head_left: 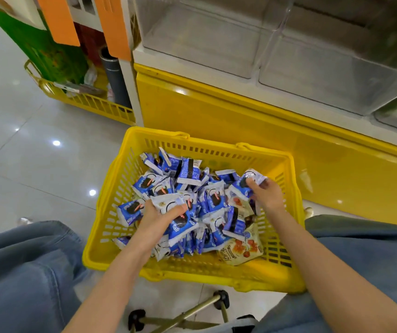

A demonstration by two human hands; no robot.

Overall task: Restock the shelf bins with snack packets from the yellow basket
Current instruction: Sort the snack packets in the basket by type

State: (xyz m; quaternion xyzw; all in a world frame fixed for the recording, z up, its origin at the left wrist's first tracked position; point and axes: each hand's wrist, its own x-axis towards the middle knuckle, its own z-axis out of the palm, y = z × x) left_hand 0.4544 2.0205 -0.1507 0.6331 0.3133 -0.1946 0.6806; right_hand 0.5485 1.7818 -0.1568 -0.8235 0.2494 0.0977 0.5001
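The blue-and-white snack packets (187, 174), too many to count exactly, lie heaped in one yellow basket (216, 150) on the floor between the person's two denim-clad knees. The left hand (154, 219) curls its fingers and thumb round a small bunch of packets (168, 205) on the heap. The right hand (267, 193) pinches a single packet (252, 176) near the basket's far right corner. Two cream packets (240, 251) with red pictures lie among them. Above, two clear shelf bins (199, 44) stand side by side, a third partly visible. A second yellow basket (91, 102) sits far left.
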